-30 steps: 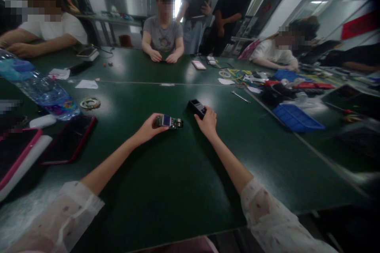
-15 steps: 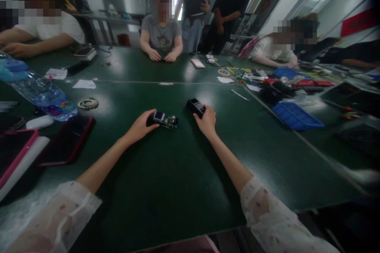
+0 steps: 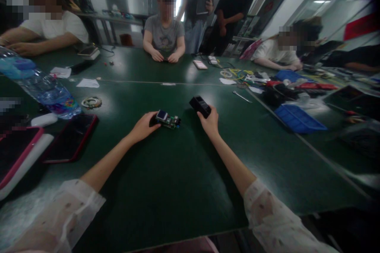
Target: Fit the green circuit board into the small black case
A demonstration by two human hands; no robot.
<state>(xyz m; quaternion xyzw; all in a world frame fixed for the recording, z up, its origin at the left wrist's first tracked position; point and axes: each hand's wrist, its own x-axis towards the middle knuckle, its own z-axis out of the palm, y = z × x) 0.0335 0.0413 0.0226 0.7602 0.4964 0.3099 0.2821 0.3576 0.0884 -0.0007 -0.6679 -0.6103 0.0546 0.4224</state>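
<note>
My left hand [image 3: 146, 126] grips the left end of a small green circuit board [image 3: 171, 121] that carries a little screen. The board's right end, with connectors, points toward the middle. To the right, my right hand [image 3: 210, 121] is closed round the lower end of a black box-shaped case [image 3: 199, 105], which is tilted. A gap separates the board and the case, both held over the dark green table [image 3: 172, 189].
A water bottle [image 3: 50, 89], a red-edged phone [image 3: 73, 138] and a coiled cable [image 3: 92, 102] lie on the left. A blue tray [image 3: 299, 118], a wrench [image 3: 242, 97] and piled cables are on the right. A person [image 3: 164, 31] sits opposite.
The black case has turned a little in my right hand, showing more of its inner or side face. The whole view has shifted slightly; my left hand still holds the board.
</note>
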